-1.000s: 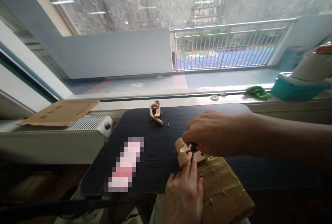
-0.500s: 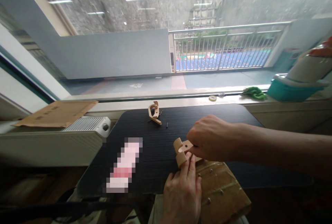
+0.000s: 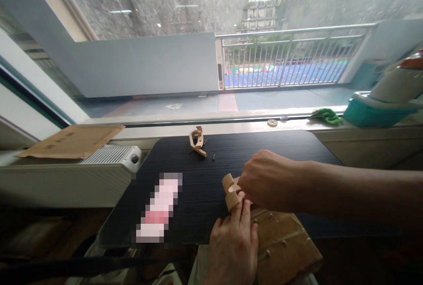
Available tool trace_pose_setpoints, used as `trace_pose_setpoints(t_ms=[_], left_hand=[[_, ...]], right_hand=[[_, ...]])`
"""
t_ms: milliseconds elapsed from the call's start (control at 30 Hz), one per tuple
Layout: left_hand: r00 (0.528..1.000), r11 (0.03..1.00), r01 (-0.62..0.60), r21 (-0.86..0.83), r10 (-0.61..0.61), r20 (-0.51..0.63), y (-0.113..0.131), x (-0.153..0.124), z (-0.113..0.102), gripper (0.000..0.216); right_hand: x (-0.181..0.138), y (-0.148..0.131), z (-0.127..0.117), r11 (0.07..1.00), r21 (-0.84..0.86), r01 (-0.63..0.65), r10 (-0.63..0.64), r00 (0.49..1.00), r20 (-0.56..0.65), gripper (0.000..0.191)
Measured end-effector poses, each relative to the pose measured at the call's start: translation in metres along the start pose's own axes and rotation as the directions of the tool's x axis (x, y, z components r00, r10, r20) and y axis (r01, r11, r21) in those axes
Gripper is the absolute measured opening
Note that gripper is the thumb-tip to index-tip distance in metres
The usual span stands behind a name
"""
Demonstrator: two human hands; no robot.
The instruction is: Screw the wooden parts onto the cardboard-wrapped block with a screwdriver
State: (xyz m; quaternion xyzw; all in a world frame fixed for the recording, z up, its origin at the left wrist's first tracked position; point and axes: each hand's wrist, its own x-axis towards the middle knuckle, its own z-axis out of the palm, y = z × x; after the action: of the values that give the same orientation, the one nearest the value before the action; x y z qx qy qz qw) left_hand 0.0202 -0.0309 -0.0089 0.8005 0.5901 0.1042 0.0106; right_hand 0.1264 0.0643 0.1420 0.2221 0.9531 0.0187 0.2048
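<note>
A small curved wooden piece (image 3: 230, 190) lies on the black tabletop (image 3: 194, 179), at the corner of a brown board studded with screws (image 3: 284, 245). My left hand (image 3: 233, 241) comes up from below, two fingers pressed together on the wooden piece. My right hand (image 3: 267, 179) reaches in from the right, closed over the top of the same piece. What its fingers hold is hidden.
A second wooden part (image 3: 197, 141) and a loose screw (image 3: 213, 157) lie at the table's far edge. A blurred pink object (image 3: 160, 205) lies to the left. A radiator (image 3: 109, 155), cardboard (image 3: 71, 140), green cloth (image 3: 325, 115) and teal-and-white object (image 3: 383, 109) line the window sill.
A dark tool tip seen under my right hand a second ago is now hidden. The right hand has closed in over the wooden piece. My left hand has stayed put.
</note>
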Motion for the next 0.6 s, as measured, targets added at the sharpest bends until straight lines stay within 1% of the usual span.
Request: trace_pose_setpoints(t_ms=[67, 133, 267, 367, 500, 600], left_hand=[[1.000, 0.999, -0.022, 0.024, 0.022, -0.005, 0.000, 0.000, 0.000, 0.043], [0.999, 0.998, -0.034, 0.044, 0.035, -0.012, 0.000, 0.000, 0.000, 0.045], [0.999, 0.998, -0.016, 0.052, 0.018, -0.032, 0.000, 0.000, 0.001, 0.044], [1.000, 1.000, -0.003, 0.030, 0.004, -0.024, 0.000, 0.000, 0.002, 0.041], [0.999, 1.000, -0.005, 0.027, 0.006, -0.033, 0.000, -0.001, 0.003, 0.042], [0.999, 0.999, -0.016, 0.034, 0.018, -0.043, 0.000, -0.001, 0.004, 0.043]], right_hand=[[0.000, 0.003, 0.000, 0.997, 0.010, -0.076, 0.076, 0.997, -0.010, 0.016], [-0.002, 0.005, -0.003, 0.996, 0.007, -0.091, 0.092, 0.995, -0.026, 0.014], [-0.007, 0.004, -0.013, 0.999, -0.036, 0.004, -0.006, 0.999, -0.049, 0.002], [-0.006, 0.002, -0.016, 0.997, -0.039, 0.070, -0.071, 0.997, -0.025, 0.010], [-0.001, 0.004, -0.013, 0.995, -0.030, 0.096, -0.096, 0.995, 0.001, 0.010], [0.001, 0.009, -0.009, 0.995, 0.017, 0.099, -0.099, 0.995, 0.002, 0.007]])
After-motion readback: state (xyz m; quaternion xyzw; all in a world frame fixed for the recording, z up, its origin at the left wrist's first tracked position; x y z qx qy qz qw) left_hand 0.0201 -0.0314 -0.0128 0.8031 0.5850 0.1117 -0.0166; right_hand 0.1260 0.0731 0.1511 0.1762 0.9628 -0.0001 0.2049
